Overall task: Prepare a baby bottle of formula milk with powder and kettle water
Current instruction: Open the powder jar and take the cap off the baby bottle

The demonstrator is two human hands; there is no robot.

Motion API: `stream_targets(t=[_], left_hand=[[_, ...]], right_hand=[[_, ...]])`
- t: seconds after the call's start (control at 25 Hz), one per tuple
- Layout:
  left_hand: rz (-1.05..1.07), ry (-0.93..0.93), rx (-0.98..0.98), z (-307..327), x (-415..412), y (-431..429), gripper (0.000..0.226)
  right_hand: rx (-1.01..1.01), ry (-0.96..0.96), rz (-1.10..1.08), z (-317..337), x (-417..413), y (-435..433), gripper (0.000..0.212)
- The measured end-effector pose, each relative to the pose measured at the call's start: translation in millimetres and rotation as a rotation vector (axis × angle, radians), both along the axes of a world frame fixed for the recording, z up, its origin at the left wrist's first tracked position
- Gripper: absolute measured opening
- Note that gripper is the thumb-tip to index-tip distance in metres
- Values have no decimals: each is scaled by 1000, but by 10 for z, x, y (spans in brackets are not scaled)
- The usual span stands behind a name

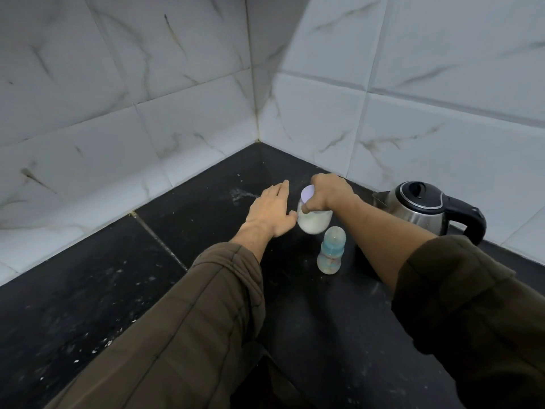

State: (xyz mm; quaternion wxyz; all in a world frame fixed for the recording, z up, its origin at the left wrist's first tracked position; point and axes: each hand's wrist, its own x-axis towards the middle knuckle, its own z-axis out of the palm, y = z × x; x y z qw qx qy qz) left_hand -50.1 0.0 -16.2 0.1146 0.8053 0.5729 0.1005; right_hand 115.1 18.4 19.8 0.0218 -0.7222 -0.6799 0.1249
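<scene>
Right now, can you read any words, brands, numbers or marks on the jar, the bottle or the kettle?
No text can be read.
Jar: lid plain, no label showing; the right hand covers part of it.
Bottle: a faint coloured mark low on the body, too blurred to read; no scale marks can be made out.
Kettle: no brand or lettering visible on this side.

One wide-angle view only, from head height, looks forward and down into a tiled wall corner (257,137). The black desk (88,290) fills the near half; both sleeved arms reach in from the bottom edge toward the far corner.
</scene>
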Motion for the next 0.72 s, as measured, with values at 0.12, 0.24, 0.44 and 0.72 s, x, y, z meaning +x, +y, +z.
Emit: stream_targets(t=[0.12,0.24,0.44,0.72], left_hand=[[54,-105,-100,120,-174,-83,106],[140,-234,-173,154,-349,-188,109],[238,-464,-226,5,-605,-595,91],[283,-454,-232,-370,-722,-1123,69]], right_hand=[[2,34,57,225,-322,-102,55],[3,42,98,383,-625,-281,47],[8,2,133,400,-978,-693,43],[-103,-63,213,113,-1144,-1063,48]])
